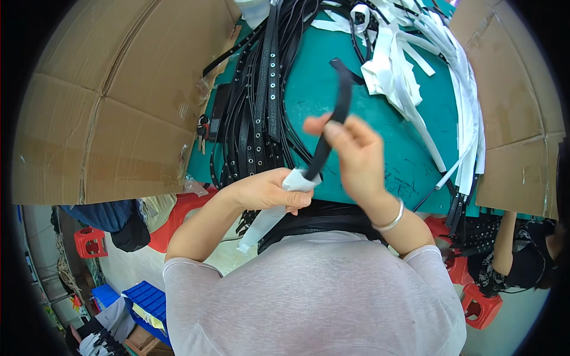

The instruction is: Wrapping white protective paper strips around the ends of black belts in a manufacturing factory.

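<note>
The long, flat matte-black strap (322,155) is held above the green tabletop (380,145), slanting from the right hand (359,155) down into the mouth of a thin, flat white sleeve (298,180) in the left hand (274,191). The right thumb and fingers look pinched together on the strap; the left fingers are clamped around the sleeve near its opening. The likeliest trouble, I judge, is snagging: if the strap twists or meets the mouth off line, the soft-looking sleeve could crumple or split, and too tight a left grip might jam it (too loose, and the sleeve could slip away). The strap's free end might also catch in the nearby bundle of black straps with silver eyelets (272,77) or the heap of loose white strips (389,62). Blur softens the right fingertips and the strap's upper length; how far the strap reaches inside cannot be told, and the left palm hides part of the sleeve.
</note>
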Demonstrator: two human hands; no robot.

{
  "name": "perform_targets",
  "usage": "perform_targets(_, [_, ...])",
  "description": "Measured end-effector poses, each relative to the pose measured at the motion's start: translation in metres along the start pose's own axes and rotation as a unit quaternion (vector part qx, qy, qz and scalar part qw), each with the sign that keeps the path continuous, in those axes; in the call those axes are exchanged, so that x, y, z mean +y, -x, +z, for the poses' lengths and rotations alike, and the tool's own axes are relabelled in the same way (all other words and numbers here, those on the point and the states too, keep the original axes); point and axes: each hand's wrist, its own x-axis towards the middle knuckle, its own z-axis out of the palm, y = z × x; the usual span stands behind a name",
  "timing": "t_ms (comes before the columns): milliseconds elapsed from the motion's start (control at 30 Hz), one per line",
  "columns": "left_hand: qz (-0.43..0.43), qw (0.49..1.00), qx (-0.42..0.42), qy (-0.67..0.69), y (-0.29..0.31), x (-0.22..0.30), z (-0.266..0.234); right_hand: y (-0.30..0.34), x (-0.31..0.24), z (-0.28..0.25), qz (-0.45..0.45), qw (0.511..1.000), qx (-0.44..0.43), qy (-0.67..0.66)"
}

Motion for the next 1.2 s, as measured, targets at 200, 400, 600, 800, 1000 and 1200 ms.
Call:
perform_targets(200, [0.020, 0.995, 0.032, 0.092, 0.004, -0.012, 0.000, -0.003, -0.002, 0.004, -0.018, 1.000, -0.018, 0.003])
perform_targets(400, [0.006, 0.995, 0.040, 0.088, 0.003, -0.011, -0.006, -0.016, 0.016, -0.012, 0.069, 0.980, -0.068, -0.174])
perform_targets(600, [-0.010, 0.993, 0.061, 0.096, 0.004, -0.023, -0.009, -0.017, 0.007, -0.006, 0.032, 0.994, -0.009, -0.101])
perform_targets(800, [-0.027, 0.996, 0.035, 0.077, 0.004, -0.031, -0.007, -0.056, -0.009, -0.025, 0.134, 0.970, -0.032, -0.201])
perform_targets(1000, [-0.033, 0.997, 0.042, 0.057, 0.011, -0.034, -0.004, -0.059, -0.023, -0.024, 0.026, 0.994, -0.077, -0.072])
perform_targets(1200, [-0.010, 0.998, 0.033, 0.054, 0.004, -0.021, -0.010, -0.041, -0.034, -0.001, -0.004, 0.984, -0.159, -0.086])
